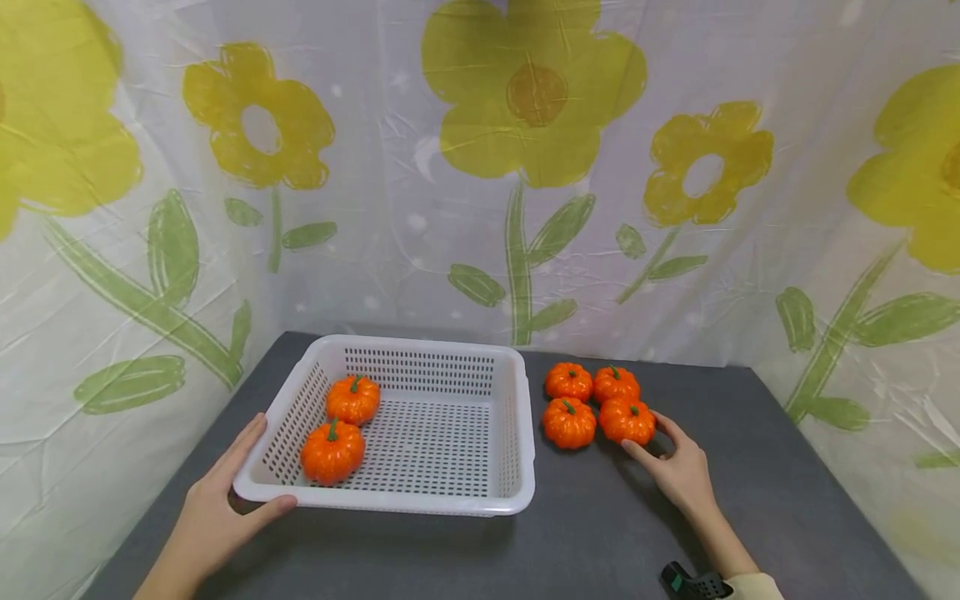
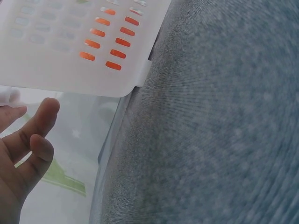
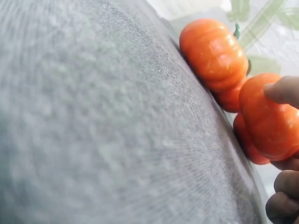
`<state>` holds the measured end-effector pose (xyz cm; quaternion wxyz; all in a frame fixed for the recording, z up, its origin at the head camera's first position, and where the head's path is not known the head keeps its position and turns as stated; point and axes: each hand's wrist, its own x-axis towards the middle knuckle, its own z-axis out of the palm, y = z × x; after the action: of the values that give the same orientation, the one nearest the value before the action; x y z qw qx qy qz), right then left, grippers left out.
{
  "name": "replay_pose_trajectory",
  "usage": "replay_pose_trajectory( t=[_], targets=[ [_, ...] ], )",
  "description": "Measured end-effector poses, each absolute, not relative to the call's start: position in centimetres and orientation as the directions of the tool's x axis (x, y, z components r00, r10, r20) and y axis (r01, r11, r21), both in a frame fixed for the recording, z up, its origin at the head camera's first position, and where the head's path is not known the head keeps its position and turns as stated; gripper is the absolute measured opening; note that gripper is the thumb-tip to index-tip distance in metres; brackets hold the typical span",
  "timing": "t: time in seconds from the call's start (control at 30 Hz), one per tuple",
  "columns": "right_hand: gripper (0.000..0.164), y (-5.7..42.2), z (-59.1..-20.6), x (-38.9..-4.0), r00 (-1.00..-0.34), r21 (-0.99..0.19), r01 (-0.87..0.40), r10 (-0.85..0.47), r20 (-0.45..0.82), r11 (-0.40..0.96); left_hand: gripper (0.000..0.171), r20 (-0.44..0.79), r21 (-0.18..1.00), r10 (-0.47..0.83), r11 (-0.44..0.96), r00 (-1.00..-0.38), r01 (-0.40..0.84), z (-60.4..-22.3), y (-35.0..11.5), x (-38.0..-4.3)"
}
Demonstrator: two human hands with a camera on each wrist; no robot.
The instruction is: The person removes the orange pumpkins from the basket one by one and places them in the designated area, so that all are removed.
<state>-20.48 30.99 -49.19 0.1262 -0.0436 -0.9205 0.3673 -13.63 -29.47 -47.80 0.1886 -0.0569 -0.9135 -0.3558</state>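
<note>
On the right, my right hand (image 1: 681,475) pinches a small orange pumpkin (image 1: 627,420) between thumb and fingers. The right wrist view shows the thumb (image 3: 283,91) pressed on the pumpkin's side, with other fingers curled below. This pumpkin is the front right one of a tight cluster. My left hand (image 1: 212,515) is at the front left corner of a white plastic basket (image 1: 390,497), its thumb at the front rim and its fingers stretched along the left side. Two more pumpkins, a front one (image 1: 332,452) and one behind it (image 1: 353,400), sit in the basket's left part.
Beside the held pumpkin are a front left pumpkin (image 1: 568,423), a back left pumpkin (image 1: 568,381) and a back right pumpkin (image 1: 617,383). All stand right of the basket on a dark grey table (image 1: 585,533). A flowered curtain (image 1: 390,275) hangs behind and along both sides.
</note>
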Motion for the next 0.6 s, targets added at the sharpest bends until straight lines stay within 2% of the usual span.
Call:
replay_pose_trajectory(
  t=[0.2, 0.6],
  targets=[
    [0.076, 31.2, -49.8, -20.6, -0.966, -0.688, -0.054, 0.137, 0.22, 0.723, 0.112, 0.383, 0.628, -0.031, 0.741, -0.923, 0.236, -47.8, -29.5, -13.6],
    [0.081, 31.3, -50.3, -20.7, -0.974, -0.682, -0.07, 0.097, 0.204, 0.728, 0.112, 0.367, 0.632, -0.03, 0.742, -0.93, 0.225, -47.6, -29.4, -13.6]
  ],
)
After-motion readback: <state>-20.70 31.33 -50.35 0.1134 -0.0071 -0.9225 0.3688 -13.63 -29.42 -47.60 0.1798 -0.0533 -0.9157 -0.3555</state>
